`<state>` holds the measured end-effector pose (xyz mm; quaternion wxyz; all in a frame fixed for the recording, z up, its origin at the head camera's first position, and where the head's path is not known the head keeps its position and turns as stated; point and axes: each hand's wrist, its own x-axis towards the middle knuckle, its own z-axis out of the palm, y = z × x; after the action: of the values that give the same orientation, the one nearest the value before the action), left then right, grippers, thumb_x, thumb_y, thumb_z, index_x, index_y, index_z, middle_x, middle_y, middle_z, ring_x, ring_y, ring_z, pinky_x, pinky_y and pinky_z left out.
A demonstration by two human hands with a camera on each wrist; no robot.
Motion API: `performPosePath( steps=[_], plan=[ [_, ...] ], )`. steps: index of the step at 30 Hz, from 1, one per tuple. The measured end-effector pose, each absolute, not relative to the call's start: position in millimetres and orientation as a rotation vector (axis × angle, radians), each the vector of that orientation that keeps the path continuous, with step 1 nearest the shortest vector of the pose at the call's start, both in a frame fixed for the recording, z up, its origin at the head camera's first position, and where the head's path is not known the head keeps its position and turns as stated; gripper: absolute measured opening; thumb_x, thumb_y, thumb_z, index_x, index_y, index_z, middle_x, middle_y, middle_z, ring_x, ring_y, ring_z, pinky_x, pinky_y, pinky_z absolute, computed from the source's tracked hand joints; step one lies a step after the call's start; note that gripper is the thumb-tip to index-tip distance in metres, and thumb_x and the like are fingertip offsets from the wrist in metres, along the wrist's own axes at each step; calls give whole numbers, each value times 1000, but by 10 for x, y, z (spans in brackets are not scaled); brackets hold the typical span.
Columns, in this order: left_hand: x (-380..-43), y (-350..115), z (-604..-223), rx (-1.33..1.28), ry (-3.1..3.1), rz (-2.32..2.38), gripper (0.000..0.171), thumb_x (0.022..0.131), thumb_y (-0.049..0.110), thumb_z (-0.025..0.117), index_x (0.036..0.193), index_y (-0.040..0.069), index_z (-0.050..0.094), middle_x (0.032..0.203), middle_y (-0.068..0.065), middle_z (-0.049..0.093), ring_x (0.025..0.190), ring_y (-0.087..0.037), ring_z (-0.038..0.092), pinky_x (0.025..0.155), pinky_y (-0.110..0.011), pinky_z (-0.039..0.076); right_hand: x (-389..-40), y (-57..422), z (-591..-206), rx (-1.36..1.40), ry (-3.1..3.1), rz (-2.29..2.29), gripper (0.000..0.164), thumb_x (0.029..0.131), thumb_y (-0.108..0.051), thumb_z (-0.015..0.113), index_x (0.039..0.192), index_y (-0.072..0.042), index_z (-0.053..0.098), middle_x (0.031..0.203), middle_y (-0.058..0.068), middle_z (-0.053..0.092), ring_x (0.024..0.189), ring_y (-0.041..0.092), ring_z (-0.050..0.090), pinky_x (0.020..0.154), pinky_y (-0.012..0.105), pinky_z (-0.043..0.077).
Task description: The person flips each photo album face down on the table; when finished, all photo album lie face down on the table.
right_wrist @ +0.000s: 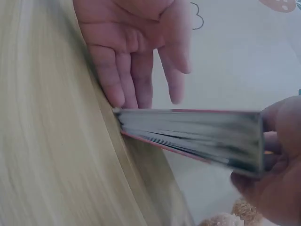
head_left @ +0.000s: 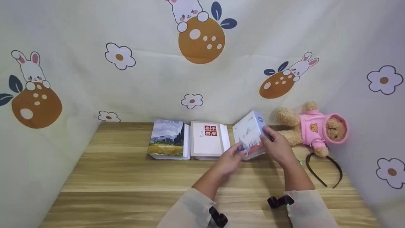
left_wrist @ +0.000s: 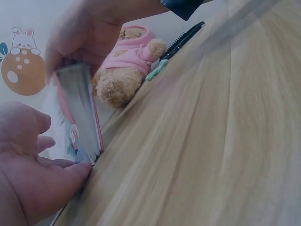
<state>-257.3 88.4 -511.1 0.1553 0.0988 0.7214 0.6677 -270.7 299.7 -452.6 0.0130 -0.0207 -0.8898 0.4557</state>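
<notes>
A thick photo album [head_left: 248,136] with a pale cover and a blue-and-red spine leans at a tilt, its lower end down by the table. My right hand [head_left: 278,145] grips it along the spine side, thumb and fingers on opposite covers in the right wrist view [right_wrist: 282,165]. At the lower left corner my left hand [head_left: 229,160] touches the album, its fingers [right_wrist: 141,75] fairly straight. Immediately left lies a cream album [head_left: 205,139] with red characters, and beyond it an album with a landscape painting [head_left: 167,139] on its cover.
A teddy bear in a pink hoodie [head_left: 316,128] lies at the back right, against the patterned cloth wall [head_left: 152,82]. In front of it are a black headband [head_left: 338,167] and a small green item [head_left: 299,161]. Wood-grain table [head_left: 126,190] extends toward me.
</notes>
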Motion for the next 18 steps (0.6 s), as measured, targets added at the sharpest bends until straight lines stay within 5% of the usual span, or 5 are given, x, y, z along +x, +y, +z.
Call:
performPosePath(
  steps=[4,9,18],
  plan=[
    [-2568,901,-5107,245,2084,1895,58,111,28,54,167,18,39,171,-14,43,160,-35,39,135,-53,27,-2743,3084,-4614,-74,-2922,1315,68,108,-23,57,167,-2,30,173,32,26,162,51,25,135,63,20],
    [-2567,913,-5081,262,2138,1868,59,111,30,53,167,19,39,170,-15,43,161,-36,36,136,-55,24,-2790,3124,-4716,-109,-2982,1348,68,110,-18,51,170,-4,23,176,29,20,165,48,17,136,63,14],
    [-2564,888,-5057,251,2145,1897,57,111,34,54,166,25,42,170,-12,45,156,-36,44,129,-59,36,-2812,3055,-4794,-126,-3025,1281,66,110,-18,49,169,-2,25,176,28,22,165,48,19,135,64,16]
  ],
)
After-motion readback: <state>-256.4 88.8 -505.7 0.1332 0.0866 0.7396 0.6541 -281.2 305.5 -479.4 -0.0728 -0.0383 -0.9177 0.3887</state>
